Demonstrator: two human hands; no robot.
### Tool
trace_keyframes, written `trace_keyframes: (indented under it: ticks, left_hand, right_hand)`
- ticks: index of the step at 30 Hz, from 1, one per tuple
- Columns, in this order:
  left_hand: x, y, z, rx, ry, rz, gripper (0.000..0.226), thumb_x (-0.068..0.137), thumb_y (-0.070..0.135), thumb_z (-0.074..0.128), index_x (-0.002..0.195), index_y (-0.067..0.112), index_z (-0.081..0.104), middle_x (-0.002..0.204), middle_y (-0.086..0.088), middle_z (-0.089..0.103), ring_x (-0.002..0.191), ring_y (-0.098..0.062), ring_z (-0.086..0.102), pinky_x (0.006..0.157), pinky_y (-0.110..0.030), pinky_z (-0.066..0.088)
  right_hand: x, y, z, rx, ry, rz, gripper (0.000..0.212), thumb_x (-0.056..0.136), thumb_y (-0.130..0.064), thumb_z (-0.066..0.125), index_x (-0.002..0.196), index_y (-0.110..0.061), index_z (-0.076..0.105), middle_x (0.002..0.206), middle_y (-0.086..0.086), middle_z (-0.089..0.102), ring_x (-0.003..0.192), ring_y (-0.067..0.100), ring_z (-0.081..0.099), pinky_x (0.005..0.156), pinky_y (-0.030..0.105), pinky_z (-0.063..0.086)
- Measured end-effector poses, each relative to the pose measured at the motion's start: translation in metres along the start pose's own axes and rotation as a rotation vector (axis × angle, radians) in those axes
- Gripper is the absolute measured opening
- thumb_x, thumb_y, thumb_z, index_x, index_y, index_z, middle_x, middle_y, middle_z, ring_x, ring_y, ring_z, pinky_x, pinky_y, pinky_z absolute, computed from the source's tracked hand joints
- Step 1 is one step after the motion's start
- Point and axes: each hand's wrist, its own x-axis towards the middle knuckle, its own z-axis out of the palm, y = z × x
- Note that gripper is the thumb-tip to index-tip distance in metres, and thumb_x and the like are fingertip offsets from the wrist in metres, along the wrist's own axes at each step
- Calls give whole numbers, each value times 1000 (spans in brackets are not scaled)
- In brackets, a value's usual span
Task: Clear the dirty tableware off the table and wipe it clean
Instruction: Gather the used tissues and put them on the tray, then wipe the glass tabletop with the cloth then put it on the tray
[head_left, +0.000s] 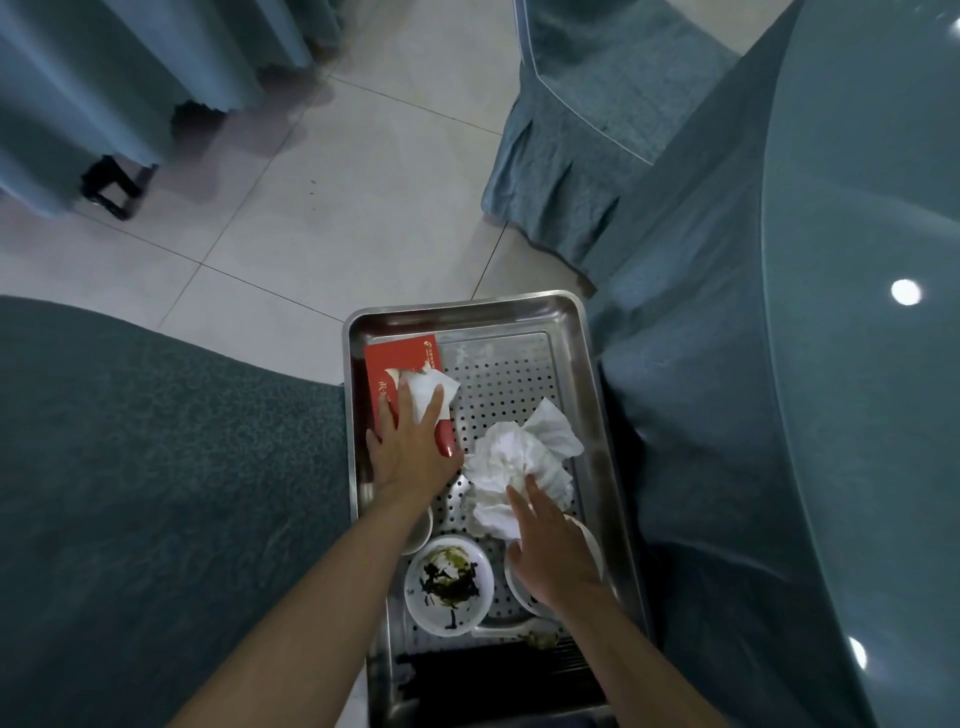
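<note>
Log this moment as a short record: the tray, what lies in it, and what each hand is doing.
tray: steel tray with perforated insert, beside the cloth-covered table
far left corner: red box, white tissue on top
middle: crumpled napkins
near end: dirty plate with dark residue, white spoon
left hand: open, fingers straight, resting on the red box and tissue
right hand: open, fingertips touching the crumpled napkins, above a white bowl
</note>
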Motion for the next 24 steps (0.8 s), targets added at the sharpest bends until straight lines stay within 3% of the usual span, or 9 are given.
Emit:
trace_keyframes:
  ticks: [6,9,14,19,24]
  left_hand:
    - [-8,-6,-9,32,-17,26,99,88,66,60,163,42,0,172,-4,-14,158,-37,-5,122,-67,17]
    - [-29,-6,-36,228,-3,119,91,94,72,45,164,36,-1,173,-9,-6,159,-36,-2,123,-66,10]
    - [-95,11,-110,204,14,216,79,98,64,46,164,32,15,173,-6,10,159,-31,6,126,-60,8]
    - [-169,34,-177,119,170,409,70,93,49,63,156,28,39,162,-8,39,150,-33,36,120,-56,32]
    - [-234,79,-227,168,218,615,66,95,52,52,156,29,37,154,-5,47,144,-28,42,117,-52,35]
  right_hand:
    - [-8,-8,-19,26,53,-32,78,105,-31,53,165,-32,3,172,-4,-12,160,21,6,125,47,29]
    - [-30,-17,-44,57,93,-29,79,105,-31,53,164,-34,1,172,-5,-11,159,21,5,126,45,26]
    - [-97,-32,-98,28,228,-33,75,102,-33,53,164,-31,11,173,1,0,156,26,22,119,45,38]
    - [-195,-50,-146,15,421,-3,62,101,-31,52,158,-25,32,169,4,22,154,24,27,118,42,36]
    - [-291,-42,-168,130,609,148,53,93,-29,60,144,-14,55,157,16,45,140,36,49,109,49,47]
